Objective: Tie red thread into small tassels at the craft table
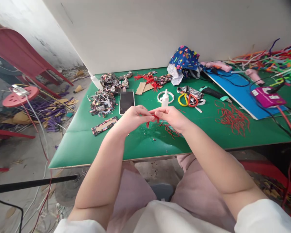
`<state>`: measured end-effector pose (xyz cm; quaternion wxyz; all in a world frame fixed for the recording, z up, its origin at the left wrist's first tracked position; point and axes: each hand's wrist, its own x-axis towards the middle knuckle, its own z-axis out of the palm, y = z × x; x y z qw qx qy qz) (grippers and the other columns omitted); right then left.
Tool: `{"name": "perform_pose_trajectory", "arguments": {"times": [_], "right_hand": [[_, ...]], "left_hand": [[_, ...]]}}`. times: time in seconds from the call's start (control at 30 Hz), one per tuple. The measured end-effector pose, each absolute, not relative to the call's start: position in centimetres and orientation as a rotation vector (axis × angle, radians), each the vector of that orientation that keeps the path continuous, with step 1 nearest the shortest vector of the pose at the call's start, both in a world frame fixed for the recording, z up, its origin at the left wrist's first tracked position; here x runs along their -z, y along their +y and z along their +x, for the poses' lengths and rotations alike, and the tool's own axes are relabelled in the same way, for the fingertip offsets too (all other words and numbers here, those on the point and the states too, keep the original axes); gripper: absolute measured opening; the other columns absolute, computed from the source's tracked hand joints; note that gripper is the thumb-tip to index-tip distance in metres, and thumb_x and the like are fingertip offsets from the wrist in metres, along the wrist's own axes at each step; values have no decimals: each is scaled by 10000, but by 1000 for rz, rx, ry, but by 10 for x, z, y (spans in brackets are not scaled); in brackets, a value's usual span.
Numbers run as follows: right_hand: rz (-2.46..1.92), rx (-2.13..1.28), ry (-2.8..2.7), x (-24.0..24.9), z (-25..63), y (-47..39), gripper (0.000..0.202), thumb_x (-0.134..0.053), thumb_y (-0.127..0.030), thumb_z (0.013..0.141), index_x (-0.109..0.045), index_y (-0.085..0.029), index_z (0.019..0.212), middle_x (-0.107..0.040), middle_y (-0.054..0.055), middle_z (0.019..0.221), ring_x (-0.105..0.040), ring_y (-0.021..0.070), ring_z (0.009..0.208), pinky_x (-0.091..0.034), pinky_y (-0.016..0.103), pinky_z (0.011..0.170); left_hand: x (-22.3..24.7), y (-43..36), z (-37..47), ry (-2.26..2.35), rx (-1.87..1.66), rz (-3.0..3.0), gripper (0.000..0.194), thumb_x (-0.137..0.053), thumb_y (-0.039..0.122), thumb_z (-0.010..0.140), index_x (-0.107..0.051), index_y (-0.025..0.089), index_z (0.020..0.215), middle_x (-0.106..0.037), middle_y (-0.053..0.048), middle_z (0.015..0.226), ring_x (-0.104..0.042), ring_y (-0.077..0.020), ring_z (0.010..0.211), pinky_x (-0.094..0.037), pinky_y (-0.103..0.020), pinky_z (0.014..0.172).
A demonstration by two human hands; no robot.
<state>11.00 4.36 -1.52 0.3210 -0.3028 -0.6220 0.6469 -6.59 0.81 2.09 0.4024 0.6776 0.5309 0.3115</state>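
Observation:
Over the green table [82, 142], my left hand [138, 116] and my right hand [169, 117] meet with fingertips pinched together. Between them is a small bunch of red string [156, 119], its ends hanging down; the fingers hide most of it. Loose red threads [172, 131] lie under my right hand. Just behind the hands stands a white glue bottle [165, 98], beside a white ring [171, 96]. A phone [126, 103] lies left of them. Near my left forearm rests a flowered fabric strip with a cardboard piece [104, 126].
Fabric scraps [104, 100] are heaped at the left. Scissors [188, 100], a box cutter [214, 94] and a pile of red string [234, 118] lie at the right. A blue board [232, 90] carries a pink power box [268, 97] with cables. Red chairs stand left.

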Motion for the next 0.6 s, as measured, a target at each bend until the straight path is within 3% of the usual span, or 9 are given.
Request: {"name": "perform_pose_trajectory", "arguments": {"times": [0.17, 0.27, 0.43, 0.6], "right_hand": [[-951, -1524, -1788, 11, 116, 46, 172, -654, -285, 716, -706, -165, 828, -685, 30, 730, -586, 132, 688, -452, 294, 698], [-1021, -1176, -1978, 7, 118, 43, 131, -621, -272, 742, -696, -171, 779, -673, 21, 724, -577, 141, 686, -427, 283, 653], [-961, -581, -2188, 0, 119, 39, 115, -584, -193, 797, -667, -169, 722, -650, 20, 747, -562, 143, 753, -404, 271, 708], [-967, -197, -2290, -3, 117, 34, 159, -545, -232, 838, -662, -162, 756, -649, 42, 736, -545, 176, 770, -406, 297, 720]], "left_hand": [[-26, 5, -63, 1444, -601, 1924, 237, -593, 373, 744, -713, 181, 674, -601, -15, 773, -529, -106, 633, -395, -239, 604], [-24, 3, -60, 1510, -581, 1996, 250, -562, 382, 770, -700, 189, 695, -613, -9, 801, -534, -108, 631, -386, -237, 588], [-21, 3, -57, 1444, -632, 2097, 235, -507, 352, 820, -694, 211, 794, -621, -7, 862, -566, -130, 755, -408, -243, 694], [-22, 0, -53, 1555, -675, 2248, 203, -516, 289, 824, -699, 212, 777, -630, -27, 874, -559, -168, 827, -414, -295, 755]]}}
